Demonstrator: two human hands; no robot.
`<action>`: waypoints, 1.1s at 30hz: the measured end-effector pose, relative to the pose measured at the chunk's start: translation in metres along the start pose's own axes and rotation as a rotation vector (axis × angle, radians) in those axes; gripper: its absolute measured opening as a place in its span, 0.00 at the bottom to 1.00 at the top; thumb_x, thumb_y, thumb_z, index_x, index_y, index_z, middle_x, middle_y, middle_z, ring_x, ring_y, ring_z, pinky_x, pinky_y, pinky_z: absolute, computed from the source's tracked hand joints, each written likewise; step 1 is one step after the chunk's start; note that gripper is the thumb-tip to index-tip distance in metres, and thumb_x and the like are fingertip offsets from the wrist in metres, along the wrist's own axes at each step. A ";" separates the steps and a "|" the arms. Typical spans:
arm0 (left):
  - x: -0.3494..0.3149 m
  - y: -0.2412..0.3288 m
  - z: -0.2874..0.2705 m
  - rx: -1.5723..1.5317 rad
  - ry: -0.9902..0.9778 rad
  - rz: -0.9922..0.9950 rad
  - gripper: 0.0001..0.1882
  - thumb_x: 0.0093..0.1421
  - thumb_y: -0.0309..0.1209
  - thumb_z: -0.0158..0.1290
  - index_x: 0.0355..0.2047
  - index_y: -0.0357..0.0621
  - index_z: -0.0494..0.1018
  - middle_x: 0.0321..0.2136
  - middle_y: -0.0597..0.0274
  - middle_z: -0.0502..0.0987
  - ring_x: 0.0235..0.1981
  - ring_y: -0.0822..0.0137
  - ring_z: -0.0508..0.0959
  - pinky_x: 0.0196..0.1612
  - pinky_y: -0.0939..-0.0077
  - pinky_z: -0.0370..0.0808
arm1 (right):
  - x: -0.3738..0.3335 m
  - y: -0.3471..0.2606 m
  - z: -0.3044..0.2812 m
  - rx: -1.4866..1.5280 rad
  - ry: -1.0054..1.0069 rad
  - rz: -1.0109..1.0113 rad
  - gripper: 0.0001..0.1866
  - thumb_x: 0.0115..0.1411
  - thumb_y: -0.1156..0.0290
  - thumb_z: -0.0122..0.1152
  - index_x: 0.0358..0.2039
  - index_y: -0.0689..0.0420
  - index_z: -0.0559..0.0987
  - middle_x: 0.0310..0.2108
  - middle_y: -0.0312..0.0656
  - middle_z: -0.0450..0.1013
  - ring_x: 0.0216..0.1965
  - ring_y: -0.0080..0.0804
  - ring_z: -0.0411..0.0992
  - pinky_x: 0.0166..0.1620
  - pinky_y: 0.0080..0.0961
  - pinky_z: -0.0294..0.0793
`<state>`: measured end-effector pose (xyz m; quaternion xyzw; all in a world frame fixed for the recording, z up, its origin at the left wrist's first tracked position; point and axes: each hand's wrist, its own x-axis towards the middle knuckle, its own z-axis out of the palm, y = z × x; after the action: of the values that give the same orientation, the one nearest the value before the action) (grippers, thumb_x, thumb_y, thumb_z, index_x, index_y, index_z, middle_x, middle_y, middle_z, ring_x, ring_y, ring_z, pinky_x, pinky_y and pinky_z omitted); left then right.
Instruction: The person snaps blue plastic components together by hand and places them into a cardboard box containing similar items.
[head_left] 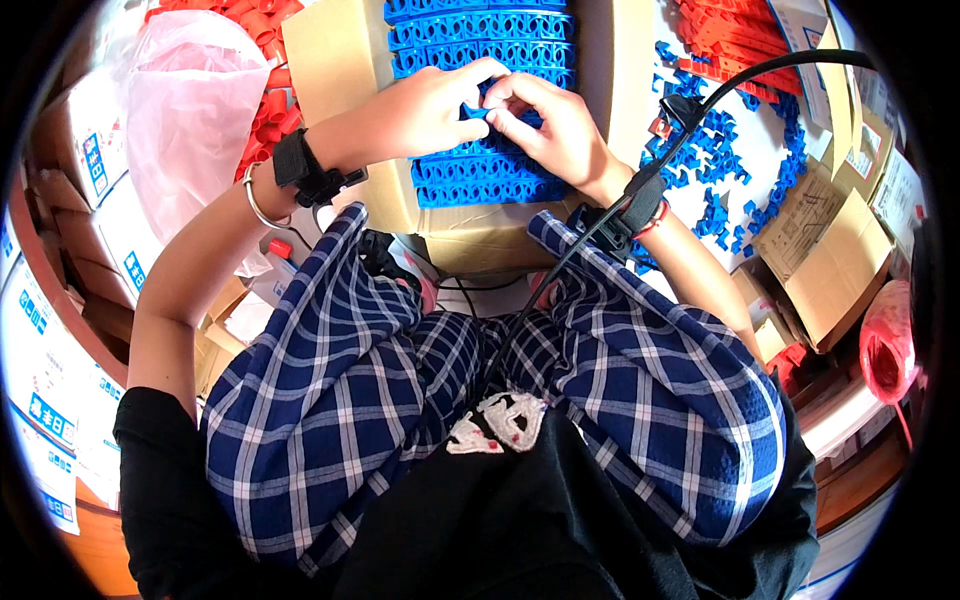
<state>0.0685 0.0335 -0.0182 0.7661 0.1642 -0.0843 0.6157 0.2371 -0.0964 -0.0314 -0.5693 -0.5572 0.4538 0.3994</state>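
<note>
My left hand (pixel 432 108) and my right hand (pixel 552 128) meet above an open cardboard carton (pixel 480 247) between my knees. Thumbs and fingertips of both hands pinch a small blue plastic piece (pixel 475 113), mostly covered by the fingers, so its exact kind does not show. Beneath them the carton holds blue plastic clips (pixel 490 186) packed in neat rows, each with a rounded opening. Black straps with small devices circle both wrists.
Loose blue pieces (pixel 715 150) lie scattered to the right, below a heap of red plastic parts (pixel 725 40). More red parts (pixel 268 125) and a pinkish plastic bag (pixel 195 85) are at left. A black cable (pixel 735 85) crosses near my right wrist. Cardboard boxes stand on both sides.
</note>
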 end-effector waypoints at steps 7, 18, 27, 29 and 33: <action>0.003 0.004 0.001 0.001 0.083 0.021 0.23 0.59 0.28 0.54 0.54 0.46 0.64 0.27 0.60 0.75 0.20 0.70 0.73 0.23 0.76 0.68 | 0.000 0.001 -0.003 -0.128 0.064 -0.008 0.05 0.60 0.74 0.58 0.37 0.58 0.75 0.32 0.43 0.74 0.34 0.40 0.75 0.39 0.30 0.75; -0.004 -0.022 0.003 0.351 0.029 0.058 0.18 0.56 0.28 0.54 0.47 0.38 0.68 0.38 0.49 0.74 0.43 0.52 0.76 0.46 0.62 0.74 | -0.009 0.009 0.004 -0.311 0.101 0.114 0.04 0.57 0.72 0.57 0.32 0.58 0.75 0.28 0.46 0.74 0.32 0.47 0.73 0.37 0.37 0.74; -0.004 -0.026 0.010 0.567 0.071 0.051 0.13 0.56 0.28 0.53 0.41 0.38 0.68 0.35 0.48 0.73 0.37 0.48 0.77 0.39 0.58 0.76 | -0.007 0.004 0.009 -0.315 0.013 0.154 0.05 0.53 0.73 0.60 0.31 0.58 0.76 0.24 0.45 0.74 0.30 0.48 0.72 0.37 0.38 0.73; -0.003 -0.026 0.011 0.576 0.070 0.054 0.13 0.56 0.28 0.53 0.41 0.38 0.68 0.35 0.48 0.73 0.36 0.48 0.77 0.39 0.58 0.76 | -0.007 0.003 0.010 -0.341 0.003 0.156 0.05 0.53 0.73 0.60 0.31 0.58 0.76 0.24 0.45 0.74 0.30 0.47 0.72 0.37 0.38 0.73; -0.002 -0.025 0.010 0.572 0.058 0.059 0.14 0.56 0.29 0.54 0.41 0.37 0.68 0.34 0.47 0.73 0.35 0.48 0.77 0.37 0.58 0.77 | -0.009 0.006 0.012 -0.288 -0.005 0.132 0.06 0.53 0.73 0.60 0.32 0.58 0.76 0.25 0.46 0.74 0.31 0.47 0.73 0.37 0.39 0.73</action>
<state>0.0580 0.0280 -0.0430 0.9152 0.1291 -0.0871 0.3717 0.2272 -0.1061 -0.0399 -0.6550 -0.5788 0.3959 0.2814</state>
